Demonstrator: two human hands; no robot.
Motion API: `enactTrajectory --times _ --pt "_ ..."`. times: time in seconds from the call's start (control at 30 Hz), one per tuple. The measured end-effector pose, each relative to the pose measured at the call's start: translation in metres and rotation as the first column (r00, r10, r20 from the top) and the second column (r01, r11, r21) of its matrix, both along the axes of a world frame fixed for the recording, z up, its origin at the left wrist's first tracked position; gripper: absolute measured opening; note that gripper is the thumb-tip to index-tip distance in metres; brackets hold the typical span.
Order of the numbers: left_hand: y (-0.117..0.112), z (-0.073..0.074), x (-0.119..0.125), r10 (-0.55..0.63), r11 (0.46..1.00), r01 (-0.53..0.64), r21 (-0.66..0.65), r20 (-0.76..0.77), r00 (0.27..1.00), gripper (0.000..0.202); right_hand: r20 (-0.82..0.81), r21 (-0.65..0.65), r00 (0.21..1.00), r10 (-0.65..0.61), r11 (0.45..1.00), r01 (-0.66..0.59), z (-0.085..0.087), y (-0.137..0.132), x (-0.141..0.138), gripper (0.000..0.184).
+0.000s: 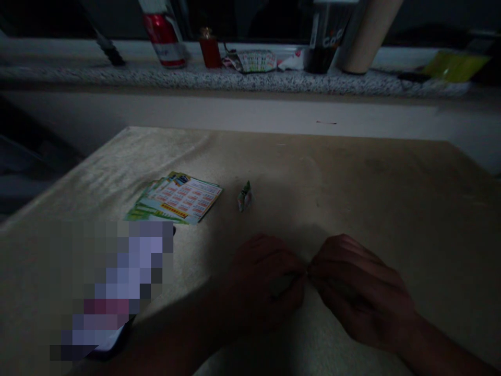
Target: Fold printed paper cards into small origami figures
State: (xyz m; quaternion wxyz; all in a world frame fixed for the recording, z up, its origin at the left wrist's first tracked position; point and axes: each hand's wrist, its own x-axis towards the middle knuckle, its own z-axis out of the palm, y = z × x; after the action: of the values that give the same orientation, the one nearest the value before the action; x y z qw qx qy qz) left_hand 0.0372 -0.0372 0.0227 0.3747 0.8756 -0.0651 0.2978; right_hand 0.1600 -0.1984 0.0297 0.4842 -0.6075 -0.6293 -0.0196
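Note:
My left hand and my right hand meet fingertip to fingertip low over the table, both closed in a pinch. Whatever sits between the fingertips is too small and dark to make out. Beyond my left hand stands a small folded piece of printed green and white paper. To its left lies a fanned stack of printed cards with green edges and red number blocks. A lit phone, its screen blurred out, rests near my left forearm.
The table has a pale cover and ends at a wall. Above it, a speckled stone sill holds a red can, a small red bottle, a crumpled wrapper, a dark cup, a tan cylinder and a yellow packet.

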Motion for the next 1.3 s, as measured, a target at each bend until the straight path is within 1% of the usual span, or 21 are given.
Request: enactTrajectory --times 0.1,0.23,0.3,0.37,0.5,0.57,0.63,0.67,0.73,0.8,0.87,0.9,0.97,1.0,1.03,1.07,1.1,1.13,1.17,1.23,1.3 --pt "0.003 0.003 0.001 0.017 0.999 -0.018 0.039 0.022 1.0 0.005 0.074 0.024 0.997 -0.037 0.999 0.035 0.003 -0.002 0.0 0.032" --pt "0.008 0.005 0.002 0.1 0.993 -0.101 0.064 0.026 0.995 0.006 0.132 0.041 0.987 -0.09 0.995 0.085 0.008 -0.003 0.001 0.034" --pt "0.01 0.006 0.002 0.121 0.99 -0.123 0.069 0.035 0.992 0.006 0.149 0.043 0.984 -0.101 0.995 0.095 0.009 -0.004 0.002 0.034" --pt "0.014 0.006 0.002 0.134 0.989 -0.136 0.063 0.03 0.991 0.007 0.15 0.035 0.982 -0.112 0.994 0.108 0.009 -0.007 0.003 0.035" --pt "0.022 0.005 0.0 0.2 0.98 -0.2 -0.02 -0.023 0.98 0.009 0.077 0.021 0.974 -0.215 0.977 0.214 0.006 -0.015 0.007 0.035" --pt "0.022 0.003 -0.002 0.187 0.98 -0.188 -0.071 -0.02 0.982 0.008 0.06 0.018 0.977 -0.202 0.979 0.202 0.004 -0.014 0.008 0.035" --pt "0.019 0.002 -0.004 0.154 0.983 -0.154 -0.097 -0.006 0.988 0.005 0.047 0.018 0.987 -0.153 0.988 0.152 0.002 -0.012 0.009 0.033" --pt "0.016 0.002 -0.004 0.142 0.985 -0.142 -0.102 -0.011 0.99 0.011 0.042 -0.005 0.992 -0.123 0.992 0.123 0.001 -0.01 0.009 0.032" --pt "0.01 0.001 -0.005 0.118 0.986 -0.124 -0.113 -0.065 0.991 0.024 0.032 -0.039 0.996 -0.085 0.995 0.087 -0.002 -0.007 0.009 0.03" --pt "0.005 -0.001 -0.005 0.075 0.981 -0.101 -0.165 -0.155 0.985 0.023 0.027 -0.066 0.998 -0.056 0.996 0.058 -0.006 -0.006 0.009 0.029" --pt "0.002 -0.004 -0.004 0.06 0.954 -0.122 -0.273 -0.224 0.973 0.016 -0.006 -0.094 0.997 -0.076 0.993 0.075 -0.01 -0.006 0.009 0.03" --pt "0.002 -0.006 -0.004 0.07 0.928 -0.152 -0.341 -0.241 0.968 0.014 -0.034 -0.106 0.994 -0.101 0.99 0.097 -0.012 -0.006 0.008 0.03" --pt "0.003 -0.011 -0.004 0.103 0.853 -0.221 -0.472 -0.263 0.959 0.017 -0.116 -0.13 0.978 -0.172 0.979 0.157 -0.015 -0.007 0.007 0.029" --pt "0.003 -0.014 -0.004 0.103 0.822 -0.236 -0.518 -0.272 0.957 0.021 -0.177 -0.14 0.96 -0.217 0.971 0.193 -0.015 -0.007 0.007 0.024" --pt "0.004 -0.017 -0.005 0.09 0.806 -0.239 -0.541 -0.287 0.954 0.024 -0.255 -0.146 0.93 -0.264 0.962 0.232 -0.016 -0.008 0.007 0.019" --pt "0.004 -0.019 -0.006 0.063 0.811 -0.226 -0.54 -0.303 0.951 0.027 -0.344 -0.157 0.888 -0.305 0.951 0.265 -0.016 -0.007 0.007 0.013" --pt "0.004 -0.02 -0.007 0.035 0.834 -0.201 -0.514 -0.314 0.949 0.028 -0.436 -0.171 0.836 -0.333 0.943 0.287 -0.016 -0.007 0.008 0.009" --pt "0.004 -0.02 -0.007 0.003 0.873 -0.159 -0.462 -0.32 0.948 0.028 -0.522 -0.186 0.779 -0.348 0.937 0.294 -0.016 -0.007 0.009 0.008" --pt "0.003 -0.02 -0.008 -0.024 0.914 -0.108 -0.391 -0.319 0.947 0.029 -0.594 -0.197 0.727 -0.345 0.938 0.285 -0.016 -0.006 0.01 0.008" --pt "0.001 -0.016 -0.009 -0.062 0.976 -0.006 -0.219 -0.302 0.951 0.032 -0.692 -0.211 0.648 -0.318 0.948 0.239 -0.017 -0.005 0.013 0.01" --pt "-0.001 -0.011 -0.01 -0.011 0.997 -0.009 -0.076 -0.262 0.965 0.032 -0.745 -0.22 0.6 -0.292 0.956 0.193 -0.018 -0.003 0.015 0.01"
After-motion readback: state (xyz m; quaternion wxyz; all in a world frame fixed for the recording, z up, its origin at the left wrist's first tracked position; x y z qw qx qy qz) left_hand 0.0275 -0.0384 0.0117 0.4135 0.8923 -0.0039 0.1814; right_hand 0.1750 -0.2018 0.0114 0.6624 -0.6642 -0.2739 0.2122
